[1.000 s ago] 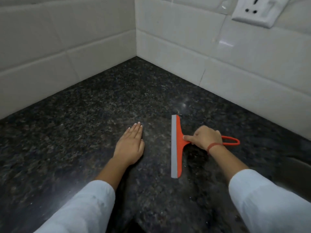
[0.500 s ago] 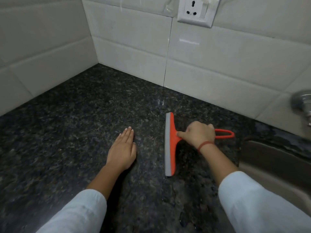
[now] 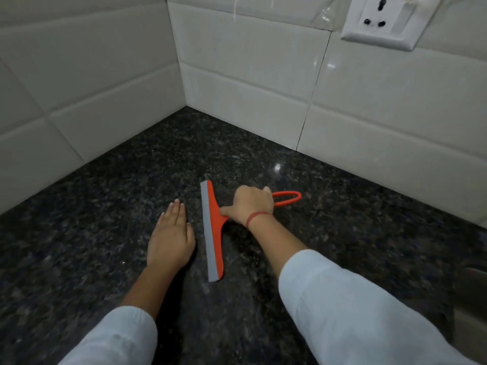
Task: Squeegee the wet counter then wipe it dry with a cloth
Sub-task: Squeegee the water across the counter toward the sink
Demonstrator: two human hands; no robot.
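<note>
Right hand grips the orange squeegee by its handle, blade down on the dark surface; left hand lies flat just beside it. Uneven pressure could leave wet streaks.

Polished speckled stone counter, glossy white ceramic wall tiles, smooth orange plastic squeegee with matt grey rubber blade

1. Glossy white wall tiles are meeting in a corner;
2. a white wall socket is sitting high on the right-hand wall;
3. light is glinting off the tiles below it.
</note>
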